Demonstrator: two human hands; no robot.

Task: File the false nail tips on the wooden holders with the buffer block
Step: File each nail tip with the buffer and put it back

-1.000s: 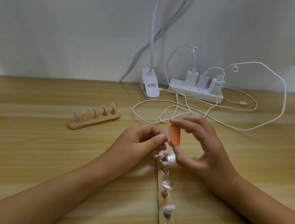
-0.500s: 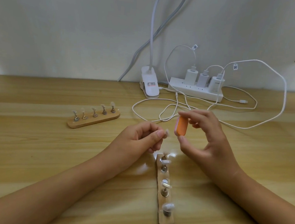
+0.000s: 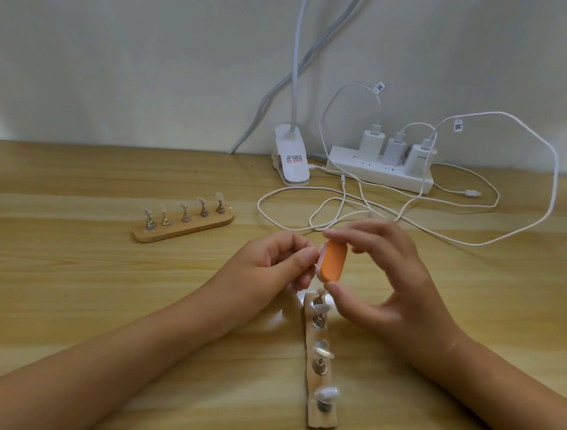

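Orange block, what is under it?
Below the block, pinched by the right hand, lies the near holder's far end with a nail tip. The left hand is curled, hiding whether it holds anything.

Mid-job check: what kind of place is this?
Likely a home or hobby desk, not a salon: a clip-on lamp and power strip with chargers at the back, plus a near holder and far holder of nail tips on the wooden tabletop.

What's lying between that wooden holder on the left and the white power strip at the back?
The head view shows a clip lamp base and loops of white cable between the left wooden holder and the power strip.
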